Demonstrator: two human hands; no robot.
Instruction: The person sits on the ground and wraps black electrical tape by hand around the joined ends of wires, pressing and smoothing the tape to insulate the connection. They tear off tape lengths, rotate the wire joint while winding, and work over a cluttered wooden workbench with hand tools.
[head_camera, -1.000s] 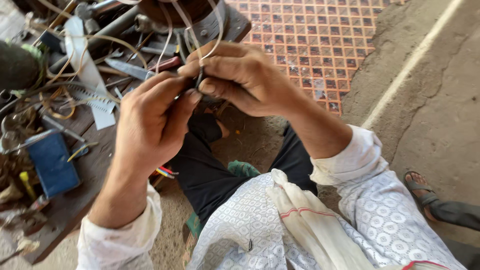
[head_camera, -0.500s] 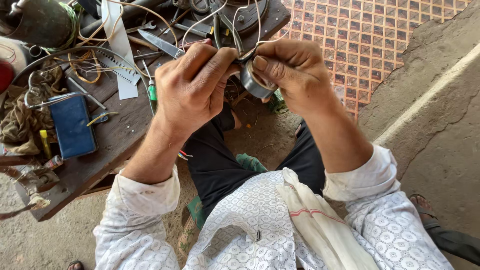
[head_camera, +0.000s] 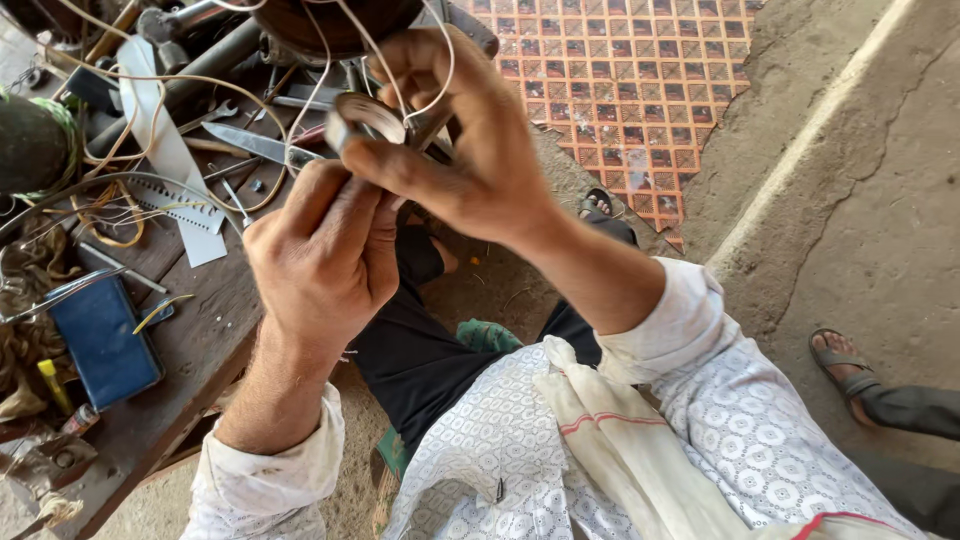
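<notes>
We hold a small metal ring (head_camera: 368, 118) with pale wires (head_camera: 432, 80) looped through it, above the cluttered worktop (head_camera: 190, 340). Our right hand (head_camera: 470, 150) pinches it closed; our left hand (head_camera: 325, 255) grips its lower edge. The wires look still loose, unfinished.

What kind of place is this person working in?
Probably a small roadside or open-air repair workshop. A worn wooden bench is littered with loose wires and metal hand tools, and the floor is bare concrete beside a patterned mat.
</notes>
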